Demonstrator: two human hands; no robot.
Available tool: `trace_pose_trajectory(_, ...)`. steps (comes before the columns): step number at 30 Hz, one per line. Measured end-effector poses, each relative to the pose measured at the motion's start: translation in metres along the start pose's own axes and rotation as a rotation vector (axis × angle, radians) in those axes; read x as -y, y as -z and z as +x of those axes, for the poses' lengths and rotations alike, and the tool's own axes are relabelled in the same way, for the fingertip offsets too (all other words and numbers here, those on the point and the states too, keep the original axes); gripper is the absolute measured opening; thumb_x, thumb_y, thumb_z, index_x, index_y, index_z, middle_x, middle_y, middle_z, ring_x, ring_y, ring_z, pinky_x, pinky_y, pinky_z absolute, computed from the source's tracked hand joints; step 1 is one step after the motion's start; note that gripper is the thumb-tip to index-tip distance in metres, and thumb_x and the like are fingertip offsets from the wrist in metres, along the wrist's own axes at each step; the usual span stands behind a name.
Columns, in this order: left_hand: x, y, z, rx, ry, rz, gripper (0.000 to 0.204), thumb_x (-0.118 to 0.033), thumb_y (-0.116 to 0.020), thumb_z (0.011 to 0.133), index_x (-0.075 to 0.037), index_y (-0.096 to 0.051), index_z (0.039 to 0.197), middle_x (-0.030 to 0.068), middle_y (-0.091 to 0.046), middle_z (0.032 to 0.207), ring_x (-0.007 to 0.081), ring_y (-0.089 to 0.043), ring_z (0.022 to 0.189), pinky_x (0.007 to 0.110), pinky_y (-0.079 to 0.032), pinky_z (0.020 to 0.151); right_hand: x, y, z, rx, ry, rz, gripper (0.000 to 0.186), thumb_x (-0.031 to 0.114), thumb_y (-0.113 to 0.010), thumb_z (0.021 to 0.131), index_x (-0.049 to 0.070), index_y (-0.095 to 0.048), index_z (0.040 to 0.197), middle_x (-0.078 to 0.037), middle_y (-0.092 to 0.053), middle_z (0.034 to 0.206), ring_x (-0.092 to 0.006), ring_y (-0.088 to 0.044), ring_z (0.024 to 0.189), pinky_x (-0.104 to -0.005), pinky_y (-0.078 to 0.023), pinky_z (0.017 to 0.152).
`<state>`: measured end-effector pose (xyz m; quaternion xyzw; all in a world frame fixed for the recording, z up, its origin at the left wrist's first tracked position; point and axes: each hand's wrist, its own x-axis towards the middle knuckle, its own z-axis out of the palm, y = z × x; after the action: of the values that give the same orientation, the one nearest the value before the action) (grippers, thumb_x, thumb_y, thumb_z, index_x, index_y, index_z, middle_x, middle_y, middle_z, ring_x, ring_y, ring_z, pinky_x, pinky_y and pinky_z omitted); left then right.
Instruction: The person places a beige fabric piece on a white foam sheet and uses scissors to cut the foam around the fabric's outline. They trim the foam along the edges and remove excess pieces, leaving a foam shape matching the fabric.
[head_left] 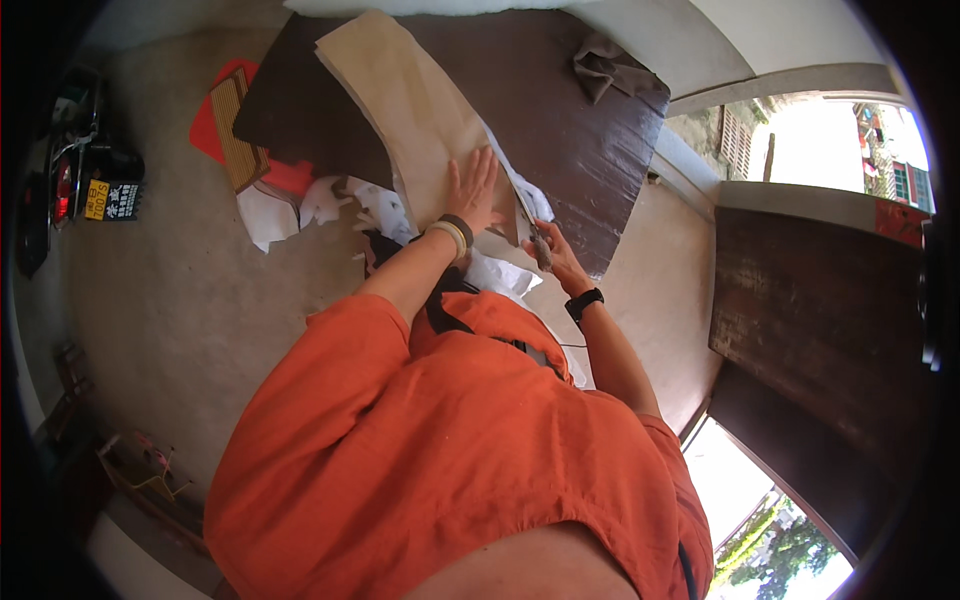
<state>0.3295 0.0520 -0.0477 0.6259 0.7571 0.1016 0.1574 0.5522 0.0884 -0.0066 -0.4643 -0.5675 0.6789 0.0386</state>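
Note:
A long tan sheet (400, 90), paper-like and with layered edges, lies across the dark brown table (540, 80). My left hand (474, 190) rests flat on its near part, fingers spread. In my right hand (563, 262) is a pair of scissors (542, 250) with a brownish wrapped handle, its blade along the sheet's right edge. White fluffy material (535, 197) shows beside that edge, close to the blade. How far the blades are apart is too small to tell.
A dark cloth (603, 68) lies crumpled at the table's far right. White scraps (380, 208) hang by the near edge. To the left stands a red stool or chair (207, 130) with a woven slatted mat (238, 130). A parked motorbike (85, 160) is at far left; a dark wooden door (810, 320) at right.

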Motion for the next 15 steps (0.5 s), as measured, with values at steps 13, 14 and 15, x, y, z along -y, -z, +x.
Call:
trace_pose_trajectory(13, 0.000, 0.001, 0.000, -0.001, -0.011, -0.044, 0.123, -0.046, -0.084, 0.062, -0.002, -0.012, 0.151, 0.0136, -0.005, 0.160, 0.0303, -0.007, 0.148, 0.062, -0.010, 0.115, 0.007, 0.010, 0.002, 0.038, -0.070, -0.009, 0.067, 0.036, -0.074, 0.085, 0.008, -0.044, 0.138, 0.003, -0.052, 0.077, -0.0056, -0.045, 0.058, -0.0223, -0.030, 0.047)
trace_pose_trajectory(14, 0.001, 0.001, 0.000, 0.007, -0.008, -0.049, 0.123, -0.045, -0.084, 0.061, -0.002, -0.012, 0.151, 0.0139, -0.005, 0.160, 0.0305, -0.007, 0.148, 0.062, -0.010, 0.115, 0.008, 0.010, 0.002, 0.043, -0.076, -0.042, 0.067, 0.037, -0.074, 0.085, 0.009, -0.043, 0.138, 0.003, -0.052, 0.077, -0.0056, -0.045, 0.059, -0.0223, -0.031, 0.049)
trace_pose_trajectory(15, 0.001, 0.002, -0.001, -0.004, -0.009, -0.048, 0.123, -0.045, -0.084, 0.062, -0.002, -0.012, 0.151, 0.0144, -0.005, 0.160, 0.0310, -0.007, 0.148, 0.061, -0.010, 0.115, 0.009, 0.009, 0.003, 0.047, -0.021, -0.026, 0.067, 0.038, -0.073, 0.086, 0.009, -0.043, 0.138, 0.003, -0.052, 0.077, -0.0057, -0.045, 0.060, -0.0224, -0.031, 0.050)
